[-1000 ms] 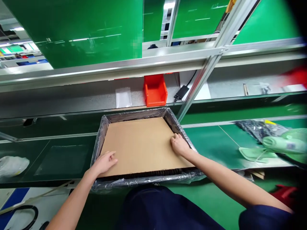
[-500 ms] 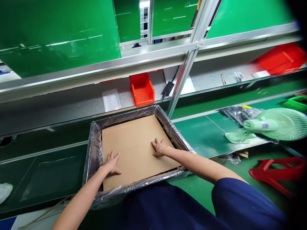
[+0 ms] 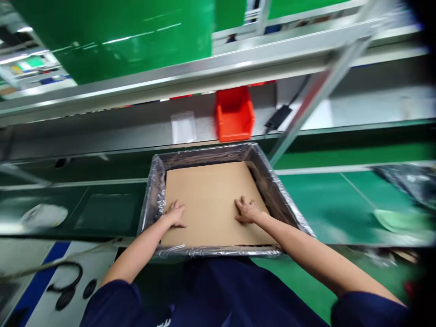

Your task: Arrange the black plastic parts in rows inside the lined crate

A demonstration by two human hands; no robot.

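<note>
A box lined with clear plastic film (image 3: pixel 154 190) sits in front of me on the green bench. Inside it lies a flat brown cardboard sheet (image 3: pixel 209 190). My left hand (image 3: pixel 175 214) rests flat on the sheet's near left part, fingers stretched out. Palm down on the sheet's right part is my right hand (image 3: pixel 247 211), its fingers spread. Neither hand holds anything.
A red bin (image 3: pixel 234 114) and a clear plastic bag (image 3: pixel 183 127) stand on the grey shelf behind the box. A slanted aluminium post (image 3: pixel 316 93) rises at the right. A green fan base (image 3: pixel 398 220) lies blurred at far right. Black cable (image 3: pixel 64 284) lies at lower left.
The camera has swung left and the picture is blurred. Both hands stay flat on the cardboard; the left hand sits nearer the sheet's left edge than before.
</note>
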